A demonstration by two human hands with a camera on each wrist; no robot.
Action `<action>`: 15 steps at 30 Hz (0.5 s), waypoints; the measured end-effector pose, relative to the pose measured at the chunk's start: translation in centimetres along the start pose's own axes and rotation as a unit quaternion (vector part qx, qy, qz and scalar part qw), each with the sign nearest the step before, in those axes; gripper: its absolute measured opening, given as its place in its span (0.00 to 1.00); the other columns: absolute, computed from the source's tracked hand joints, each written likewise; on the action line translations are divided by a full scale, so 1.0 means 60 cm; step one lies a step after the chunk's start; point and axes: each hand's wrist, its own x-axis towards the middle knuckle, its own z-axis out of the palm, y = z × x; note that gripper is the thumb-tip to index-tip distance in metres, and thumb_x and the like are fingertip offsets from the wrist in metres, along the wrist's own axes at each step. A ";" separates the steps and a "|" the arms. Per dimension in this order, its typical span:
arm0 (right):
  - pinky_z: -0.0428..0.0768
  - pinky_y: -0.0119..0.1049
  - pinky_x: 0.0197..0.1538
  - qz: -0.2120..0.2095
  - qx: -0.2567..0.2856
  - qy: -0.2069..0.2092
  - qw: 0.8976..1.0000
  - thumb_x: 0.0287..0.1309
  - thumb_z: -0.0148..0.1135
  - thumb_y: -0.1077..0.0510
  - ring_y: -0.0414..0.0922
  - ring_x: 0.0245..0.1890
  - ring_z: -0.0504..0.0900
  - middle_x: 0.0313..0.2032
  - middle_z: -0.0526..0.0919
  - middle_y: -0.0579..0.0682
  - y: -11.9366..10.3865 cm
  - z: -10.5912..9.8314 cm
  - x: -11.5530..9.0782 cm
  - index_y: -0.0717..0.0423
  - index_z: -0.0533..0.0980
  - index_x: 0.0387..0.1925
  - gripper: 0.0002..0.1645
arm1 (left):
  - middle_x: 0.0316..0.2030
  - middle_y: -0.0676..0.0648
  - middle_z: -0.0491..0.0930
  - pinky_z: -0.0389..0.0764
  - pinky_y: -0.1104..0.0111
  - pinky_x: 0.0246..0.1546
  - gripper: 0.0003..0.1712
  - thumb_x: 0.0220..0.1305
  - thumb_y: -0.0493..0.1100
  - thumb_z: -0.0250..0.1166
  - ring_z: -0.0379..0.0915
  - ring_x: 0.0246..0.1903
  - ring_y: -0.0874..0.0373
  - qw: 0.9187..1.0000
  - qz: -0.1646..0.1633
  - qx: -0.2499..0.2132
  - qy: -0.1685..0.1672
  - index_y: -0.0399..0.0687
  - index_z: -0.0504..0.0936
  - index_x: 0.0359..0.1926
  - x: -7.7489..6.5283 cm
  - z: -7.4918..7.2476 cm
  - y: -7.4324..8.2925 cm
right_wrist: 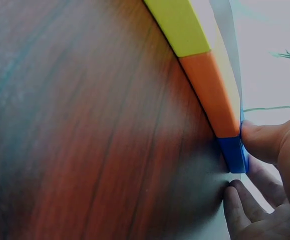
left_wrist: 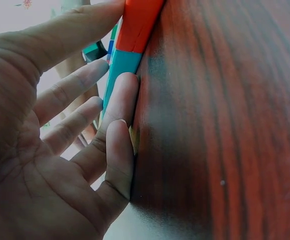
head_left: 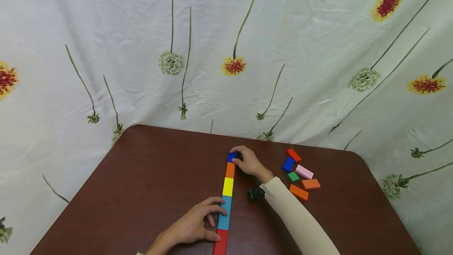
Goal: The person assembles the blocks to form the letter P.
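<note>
A straight row of blocks runs away from me along the table. From near to far it shows a red block [head_left: 221,245], a light blue stretch [head_left: 224,222], a yellow block [head_left: 228,187], an orange block [head_left: 230,170] and a small dark blue block [head_left: 231,158]. My left hand [head_left: 192,222] lies along the row's left side. Its fingertips touch the light blue stretch and its thumb rests on the red block. At the far end, my right hand [head_left: 248,162] pinches the dark blue block, which meets the orange one in the right wrist view.
Right of the row lie loose blocks: red [head_left: 293,155], dark blue [head_left: 288,164], pink [head_left: 304,172], green [head_left: 293,177] and two orange, one nearer [head_left: 299,193]. A small black object [head_left: 256,193] appears beside the right sleeve. A flowered cloth [head_left: 212,50] hangs behind the table [head_left: 141,180].
</note>
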 end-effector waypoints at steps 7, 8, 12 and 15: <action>0.75 0.52 0.63 -0.019 -0.014 0.001 1.000 0.70 0.58 0.63 0.57 0.61 0.74 0.65 0.71 0.61 0.000 -0.008 -0.002 0.60 0.76 0.58 0.17 | 0.69 0.42 0.66 0.79 0.73 0.39 0.24 0.55 0.46 0.77 0.74 0.34 0.66 1.000 -0.002 0.004 0.002 0.50 0.82 0.53 0.001 0.000 0.000; 0.75 0.52 0.63 -0.021 -0.015 0.004 1.000 0.70 0.58 0.63 0.57 0.60 0.75 0.64 0.72 0.61 0.001 -0.011 -0.002 0.61 0.76 0.58 0.17 | 0.69 0.42 0.66 0.79 0.73 0.39 0.24 0.55 0.46 0.77 0.74 0.34 0.66 1.000 -0.002 0.005 0.002 0.50 0.82 0.53 0.001 0.000 0.000; 0.76 0.52 0.62 -0.023 -0.025 0.028 0.999 0.69 0.61 0.61 0.56 0.58 0.76 0.61 0.75 0.60 0.010 -0.035 -0.006 0.60 0.76 0.57 0.17 | 0.69 0.42 0.66 0.79 0.73 0.38 0.24 0.55 0.46 0.77 0.74 0.33 0.66 1.000 -0.002 0.008 0.004 0.50 0.82 0.53 0.001 0.000 0.001; 0.73 0.55 0.63 -0.027 -0.046 0.048 0.997 0.67 0.62 0.61 0.59 0.60 0.75 0.59 0.77 0.61 0.026 -0.063 -0.013 0.61 0.77 0.56 0.17 | 0.69 0.43 0.66 0.79 0.73 0.38 0.24 0.55 0.45 0.77 0.74 0.33 0.67 1.000 -0.003 0.008 0.006 0.49 0.82 0.53 0.001 0.001 0.001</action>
